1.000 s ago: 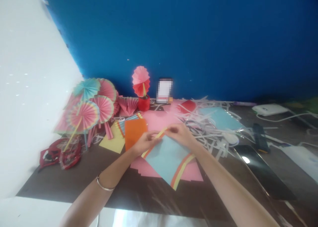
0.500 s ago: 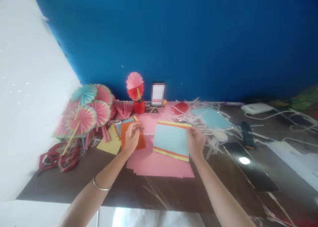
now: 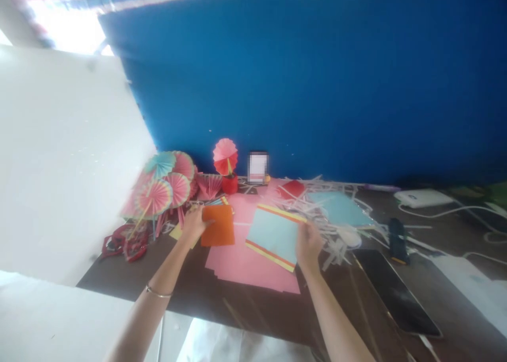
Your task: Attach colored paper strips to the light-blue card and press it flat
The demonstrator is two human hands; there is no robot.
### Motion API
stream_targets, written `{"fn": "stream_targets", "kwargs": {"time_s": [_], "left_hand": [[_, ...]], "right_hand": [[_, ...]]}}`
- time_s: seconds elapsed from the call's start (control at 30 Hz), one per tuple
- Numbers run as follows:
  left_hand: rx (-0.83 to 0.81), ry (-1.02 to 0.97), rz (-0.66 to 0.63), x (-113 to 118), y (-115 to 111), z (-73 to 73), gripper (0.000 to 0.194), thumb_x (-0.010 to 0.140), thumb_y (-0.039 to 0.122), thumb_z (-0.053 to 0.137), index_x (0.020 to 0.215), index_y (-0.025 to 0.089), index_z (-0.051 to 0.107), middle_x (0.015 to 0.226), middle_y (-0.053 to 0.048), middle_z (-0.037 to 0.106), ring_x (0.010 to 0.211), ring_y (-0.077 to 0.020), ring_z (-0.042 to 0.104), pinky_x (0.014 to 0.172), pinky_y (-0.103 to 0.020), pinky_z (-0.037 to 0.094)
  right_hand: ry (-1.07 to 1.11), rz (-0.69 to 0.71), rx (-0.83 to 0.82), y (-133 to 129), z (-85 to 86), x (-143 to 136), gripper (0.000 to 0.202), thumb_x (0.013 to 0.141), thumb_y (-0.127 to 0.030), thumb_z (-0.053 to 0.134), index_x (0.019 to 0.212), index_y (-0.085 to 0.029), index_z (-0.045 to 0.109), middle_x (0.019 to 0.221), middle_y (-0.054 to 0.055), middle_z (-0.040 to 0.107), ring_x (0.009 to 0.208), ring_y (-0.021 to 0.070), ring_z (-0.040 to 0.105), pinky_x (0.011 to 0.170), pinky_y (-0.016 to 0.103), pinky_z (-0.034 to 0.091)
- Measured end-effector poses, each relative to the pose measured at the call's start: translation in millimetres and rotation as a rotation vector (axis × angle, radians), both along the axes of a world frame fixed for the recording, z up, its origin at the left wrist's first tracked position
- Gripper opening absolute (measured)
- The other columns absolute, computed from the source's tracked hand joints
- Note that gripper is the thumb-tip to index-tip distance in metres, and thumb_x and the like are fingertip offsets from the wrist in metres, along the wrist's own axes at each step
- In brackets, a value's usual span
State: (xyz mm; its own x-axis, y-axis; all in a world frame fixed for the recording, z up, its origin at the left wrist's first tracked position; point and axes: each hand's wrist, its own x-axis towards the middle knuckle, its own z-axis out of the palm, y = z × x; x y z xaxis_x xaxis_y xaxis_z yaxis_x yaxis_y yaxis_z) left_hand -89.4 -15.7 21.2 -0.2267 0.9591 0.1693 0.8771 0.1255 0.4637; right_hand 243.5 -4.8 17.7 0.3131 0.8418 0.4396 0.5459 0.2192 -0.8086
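Note:
My right hand (image 3: 309, 244) grips the right edge of a light blue paper sheet (image 3: 273, 238) with yellow and orange strips along two opposite edges. My left hand (image 3: 195, 224) is closed on the left edge of an orange paper square (image 3: 217, 226), thumb on its front. Pink paper sheets (image 3: 237, 269) lie stacked on the table beneath both. Behind my left hand, a yellow paper (image 3: 177, 234) and a striped blue and orange paper (image 3: 216, 201) show in part.
Folded paper fans (image 3: 158, 193) crowd the left, with red scissors (image 3: 134, 248) before them. A fan stands in a red pot (image 3: 229, 183). White paper strips (image 3: 336, 243), a blue sheet (image 3: 343, 208), a black phone (image 3: 396, 291) and a white cabled device (image 3: 422, 197) lie right.
My left hand has moved to the orange square's left edge and now grips it. The blue sheet in my right hand has tilted slightly. My view has shifted up and left.

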Motion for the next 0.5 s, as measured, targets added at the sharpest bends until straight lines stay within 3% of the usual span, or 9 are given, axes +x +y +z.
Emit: {"fn": "stream_targets", "kwargs": {"time_s": [0.1, 0.23, 0.4, 0.47, 0.5], "left_hand": [[0.147, -0.045, 0.044, 3.4, -0.7, -7.3, 0.035, 0.068, 0.021, 0.064, 0.102, 0.017, 0.058, 0.1, -0.009, 0.065, 0.095, -0.0252, 0.058, 0.088, -0.035, 0.04], [0.267, -0.096, 0.131, -2.9, 0.5, -1.1, 0.026, 0.079, 0.02, 0.049, 0.104, 0.018, 0.057, 0.101, -0.006, 0.064, 0.09, -0.0189, 0.059, 0.085, -0.03, 0.044], [0.394, -0.106, 0.327, -15.3, -5.8, 14.7, 0.038, 0.082, 0.024, 0.041, 0.117, 0.01, 0.048, 0.109, -0.018, 0.057, 0.108, -0.0287, 0.05, 0.093, -0.046, 0.038], [0.46, -0.068, 0.39, -6.1, -16.8, 15.9, 0.046, 0.079, 0.024, 0.047, 0.123, 0.01, 0.043, 0.118, -0.019, 0.051, 0.118, -0.0326, 0.041, 0.097, -0.053, 0.031], [0.468, -0.048, 0.357, 3.5, -24.8, 14.9, 0.049, 0.079, 0.024, 0.049, 0.126, 0.01, 0.041, 0.123, -0.02, 0.048, 0.12, -0.0333, 0.039, 0.097, -0.053, 0.031]], "right_hand": [[0.077, -0.028, 0.059, 3.3, -3.6, 0.3, 0.037, 0.082, -0.048, 0.036, 0.079, -0.016, 0.055, 0.075, 0.008, 0.06, 0.072, 0.0213, 0.055, 0.07, 0.033, 0.04], [0.129, 0.039, 0.017, 3.2, -6.0, 1.1, 0.032, 0.08, -0.044, 0.039, 0.078, -0.016, 0.055, 0.074, 0.006, 0.058, 0.072, 0.0202, 0.053, 0.07, 0.034, 0.04], [0.167, 0.074, -0.029, 0.0, -8.9, -0.9, 0.028, 0.077, -0.034, 0.044, 0.095, -0.015, 0.053, 0.083, 0.006, 0.059, 0.067, 0.0175, 0.053, 0.065, 0.032, 0.042], [0.196, 0.103, -0.049, -0.2, -9.0, -2.7, 0.032, 0.076, -0.031, 0.044, 0.104, -0.016, 0.05, 0.088, 0.006, 0.06, 0.064, 0.0165, 0.054, 0.063, 0.032, 0.043], [0.214, 0.13, -0.06, -0.5, -8.7, -3.9, 0.032, 0.076, -0.031, 0.044, 0.104, -0.016, 0.051, 0.09, 0.007, 0.061, 0.066, 0.0173, 0.055, 0.064, 0.033, 0.044]]}}
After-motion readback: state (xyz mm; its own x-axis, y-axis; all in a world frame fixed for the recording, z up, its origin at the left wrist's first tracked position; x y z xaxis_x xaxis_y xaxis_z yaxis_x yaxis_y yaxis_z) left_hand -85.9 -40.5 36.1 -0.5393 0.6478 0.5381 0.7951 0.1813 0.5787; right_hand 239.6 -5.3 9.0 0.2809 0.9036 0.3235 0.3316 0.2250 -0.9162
